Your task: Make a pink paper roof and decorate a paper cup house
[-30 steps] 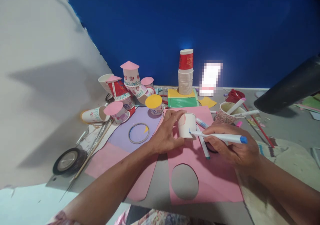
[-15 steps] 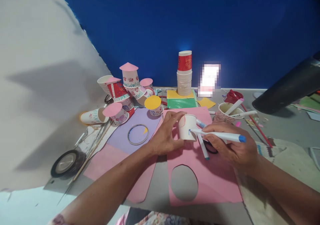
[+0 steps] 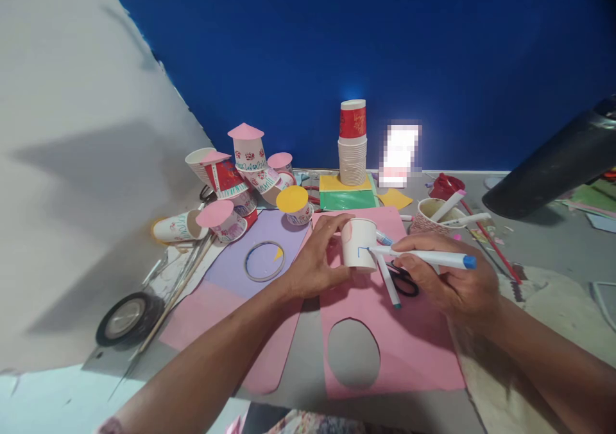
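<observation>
My left hand [image 3: 320, 260] grips a white paper cup [image 3: 356, 244] by its side, thumb near the lower end and fingers near the upper. The cup bears a faint pink outline and a blue angular line. My right hand [image 3: 450, 280] pinches a white marker pen [image 3: 428, 257] with a blue end, its tip touching the cup at the blue line. Below the cup lies pink paper [image 3: 409, 357] with a round hole cut in it. Another white marker [image 3: 389, 283] with a teal end and black-handled scissors [image 3: 404, 280] rest on that paper, beside the cup.
Decorated cups with pink cone tops [image 3: 246, 131] stand at the back left. A cup stack [image 3: 353, 161] stands by the blue wall. A pen-filled cup [image 3: 436, 222] is at right, near a dark cylinder [image 3: 543, 164]. Tape rolls [image 3: 128, 318] and sticks [image 3: 178, 286] lie left.
The marker tip has drawn the blue line further, adding a stroke to the right. My right hand has shifted slightly right, showing more of the scissors. My left hand still holds the cup.
</observation>
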### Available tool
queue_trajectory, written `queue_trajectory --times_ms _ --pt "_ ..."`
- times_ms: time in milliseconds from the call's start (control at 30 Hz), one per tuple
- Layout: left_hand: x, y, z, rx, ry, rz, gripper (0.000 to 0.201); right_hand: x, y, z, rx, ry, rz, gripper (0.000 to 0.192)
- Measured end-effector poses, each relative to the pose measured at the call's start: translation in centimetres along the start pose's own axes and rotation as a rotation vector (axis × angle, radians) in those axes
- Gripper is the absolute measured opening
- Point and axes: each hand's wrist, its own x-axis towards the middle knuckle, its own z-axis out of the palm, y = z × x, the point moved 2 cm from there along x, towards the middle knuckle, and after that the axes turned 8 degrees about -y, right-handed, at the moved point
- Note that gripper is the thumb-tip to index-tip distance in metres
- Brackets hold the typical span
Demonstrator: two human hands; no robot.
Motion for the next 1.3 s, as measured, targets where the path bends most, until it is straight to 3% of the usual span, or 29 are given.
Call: queue_trajectory --times_ms 200,1200,1300 --pt "0.05 -0.22 -0.09 -0.029 0.017 0.002 0.079 -0.01 0.15 -0.01 0.008 0.040 -0.004 0.012" --pt "0.17 -0.42 -0.22 -0.061 0.055 -0.041 0.081 0.33 -0.34 -0.38 0.094 -0.076 -0.006 0.014" --pt "0.18 -0.36 -0.20 -0.055 0.059 -0.037 0.081 0.20 -0.37 -0.38 0.072 -0.040 -0.021 0.014"
